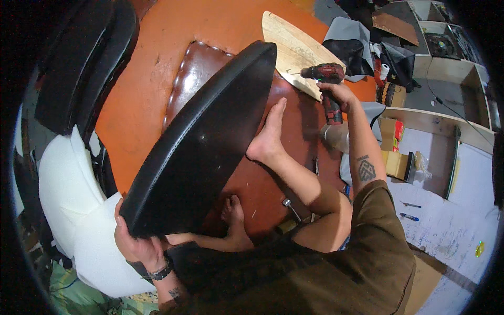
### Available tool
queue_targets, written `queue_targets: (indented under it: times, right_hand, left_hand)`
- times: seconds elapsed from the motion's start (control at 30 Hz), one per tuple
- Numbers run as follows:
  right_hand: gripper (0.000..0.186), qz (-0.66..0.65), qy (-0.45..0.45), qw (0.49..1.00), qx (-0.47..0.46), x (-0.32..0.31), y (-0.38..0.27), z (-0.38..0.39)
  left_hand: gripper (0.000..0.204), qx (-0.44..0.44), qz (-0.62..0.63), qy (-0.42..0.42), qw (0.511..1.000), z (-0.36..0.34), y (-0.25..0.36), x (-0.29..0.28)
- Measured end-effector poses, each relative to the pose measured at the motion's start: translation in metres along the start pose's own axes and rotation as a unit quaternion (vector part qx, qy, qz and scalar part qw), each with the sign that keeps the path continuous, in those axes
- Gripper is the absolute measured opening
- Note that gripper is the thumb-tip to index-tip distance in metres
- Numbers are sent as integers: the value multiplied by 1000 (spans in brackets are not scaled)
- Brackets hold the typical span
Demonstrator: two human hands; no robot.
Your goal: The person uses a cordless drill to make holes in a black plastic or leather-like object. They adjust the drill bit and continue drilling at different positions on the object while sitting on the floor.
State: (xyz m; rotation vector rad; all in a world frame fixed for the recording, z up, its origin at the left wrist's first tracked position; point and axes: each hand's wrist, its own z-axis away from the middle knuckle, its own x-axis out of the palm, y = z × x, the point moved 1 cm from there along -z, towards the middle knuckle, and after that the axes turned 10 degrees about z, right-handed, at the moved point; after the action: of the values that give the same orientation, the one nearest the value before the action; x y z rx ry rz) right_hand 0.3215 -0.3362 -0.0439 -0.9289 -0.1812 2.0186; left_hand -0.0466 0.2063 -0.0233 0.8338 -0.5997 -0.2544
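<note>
Black leatherette covers the seat cushion (205, 142), tilted on edge over the orange floor (142, 100). The left hand (137, 242) clamps its lower corner; a bare foot (269, 137) braces its right side. The right hand (336, 93) grips a red cordless drill (324, 74) over a plywood panel (294, 48). The fastening step looks under way; next the bit needs lining up squarely.

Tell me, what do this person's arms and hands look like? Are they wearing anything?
The hands are bare, no gloves. The left hand has a dark wristband with a small tattoo below it. The right hand has nothing on it; that forearm carries a dark geometric tattoo. A short brown T-shirt sleeve covers the upper arm.
</note>
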Motion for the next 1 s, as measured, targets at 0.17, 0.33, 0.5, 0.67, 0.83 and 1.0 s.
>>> queue_targets:
  times: [0.17,0.33,0.5,0.67,0.83,1.0]
  right_hand:
    - [34,27,37,999,20,6,-4,-21]
    - [34,55,27,998,5,10,-17,-23]
    - [34,76,23,997,26,4,-18,-31]
    - [33,78,37,996,-12,4,-9,-34]
    - [51,174,243,946,-124,42,7,82]
    - [34,38,91,942,-320,113,52,276]
  left_hand:
    - [55,39,-6,33,999,-1,1,0]
    - [56,36,17,64,997,0,-1,-3]
    - [58,28,34,51,998,0,-1,-4]
    - [54,80,-107,37,990,1,0,-5]
    - [46,140,-305,-38,941,1,6,-4]
    - [42,6,9,-83,996,-7,-2,-7]
